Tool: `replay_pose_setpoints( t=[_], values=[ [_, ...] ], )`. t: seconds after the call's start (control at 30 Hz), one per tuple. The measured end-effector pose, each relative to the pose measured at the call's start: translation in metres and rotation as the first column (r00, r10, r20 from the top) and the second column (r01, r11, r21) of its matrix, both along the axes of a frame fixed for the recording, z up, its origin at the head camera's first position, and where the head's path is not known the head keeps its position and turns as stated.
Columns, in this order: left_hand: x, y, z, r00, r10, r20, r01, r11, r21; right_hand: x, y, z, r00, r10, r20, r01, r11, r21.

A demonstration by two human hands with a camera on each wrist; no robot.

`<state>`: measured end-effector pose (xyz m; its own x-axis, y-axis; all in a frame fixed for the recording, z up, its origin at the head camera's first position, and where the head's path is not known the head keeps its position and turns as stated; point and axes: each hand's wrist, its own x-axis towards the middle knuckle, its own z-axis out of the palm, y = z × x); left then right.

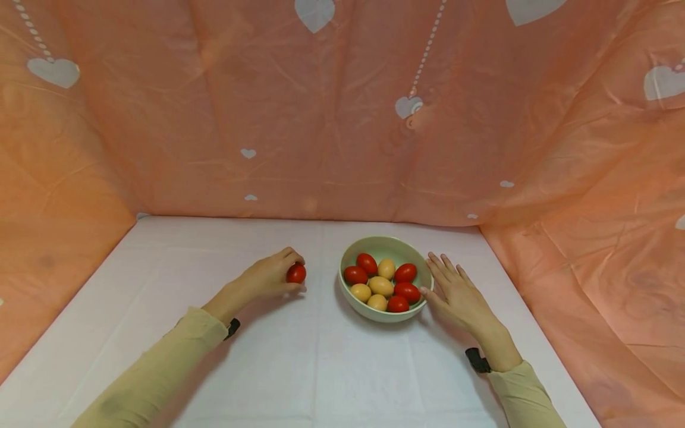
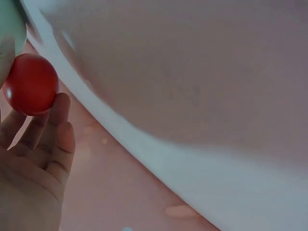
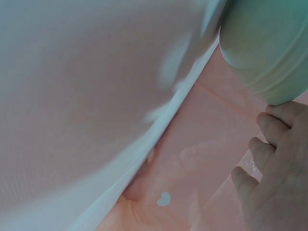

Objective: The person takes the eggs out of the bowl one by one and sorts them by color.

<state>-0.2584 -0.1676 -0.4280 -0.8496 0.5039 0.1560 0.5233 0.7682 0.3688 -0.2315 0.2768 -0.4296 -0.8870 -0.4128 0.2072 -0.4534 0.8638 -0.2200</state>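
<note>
My left hand [image 1: 274, 274] pinches a red egg [image 1: 297, 273] between thumb and fingers, a short way left of a pale green bowl [image 1: 385, 317]. In the left wrist view the glossy red egg [image 2: 32, 84] sits at the fingertips, with the bowl's side [image 2: 12, 24] just beyond it. Several red eggs [image 1: 366, 264] and yellowish eggs [image 1: 381, 286] lie in the bowl. My right hand [image 1: 457, 295] is at the bowl's right side, fingers spread and fairly straight, fingertips right at the rim. From the right wrist the bowl's outer wall [image 3: 267, 53] shows against these fingers.
A white cloth [image 1: 267, 380] covers the table under the bowl. Orange-pink sheets with pale hearts hang as a back wall [image 1: 332, 148] and as side walls [image 1: 605, 238] along the table's edges. Both wrists wear black bands [image 1: 477, 360].
</note>
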Motion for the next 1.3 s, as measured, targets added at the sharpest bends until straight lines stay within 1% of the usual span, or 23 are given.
replay_pose_setpoints(
  t=[0.07,0.2,0.33,0.5,0.7,0.87,1.1,1.3],
  values=[
    [0.001,-0.003,-0.001,1.0,0.016,0.025,-0.016,1.0,-0.014,0.0,-0.001,-0.001,1.0,0.003,-0.001,-0.003,1.0,-0.002],
    [0.004,-0.013,-0.003,0.997,0.051,0.06,-0.05,0.999,-0.013,0.0,-0.002,-0.001,1.0,0.009,-0.003,-0.009,1.0,-0.007],
    [0.007,-0.03,-0.004,0.992,0.085,0.088,-0.086,0.996,0.01,0.0,-0.002,0.0,1.0,0.01,0.0,-0.01,1.0,-0.004],
    [0.015,-0.053,-0.004,0.986,0.122,0.114,-0.128,0.991,0.043,0.001,-0.001,0.002,1.0,-0.001,0.011,0.001,1.0,-0.005],
    [0.027,-0.08,-0.004,0.979,0.167,0.113,-0.178,0.98,0.094,0.002,-0.001,0.001,1.0,-0.003,0.018,0.003,1.0,-0.007],
    [0.035,-0.103,-0.005,0.976,0.199,0.084,-0.207,0.972,0.111,0.001,-0.001,0.001,1.0,-0.002,0.019,0.002,1.0,-0.01],
    [0.041,-0.13,-0.006,0.965,0.249,0.076,-0.255,0.963,0.087,0.001,-0.001,0.001,1.0,-0.004,0.028,0.005,1.0,-0.006],
    [0.043,-0.151,-0.006,0.959,0.278,0.061,-0.281,0.958,0.048,0.0,-0.001,0.001,1.0,-0.002,0.021,0.002,1.0,-0.004]
  ],
)
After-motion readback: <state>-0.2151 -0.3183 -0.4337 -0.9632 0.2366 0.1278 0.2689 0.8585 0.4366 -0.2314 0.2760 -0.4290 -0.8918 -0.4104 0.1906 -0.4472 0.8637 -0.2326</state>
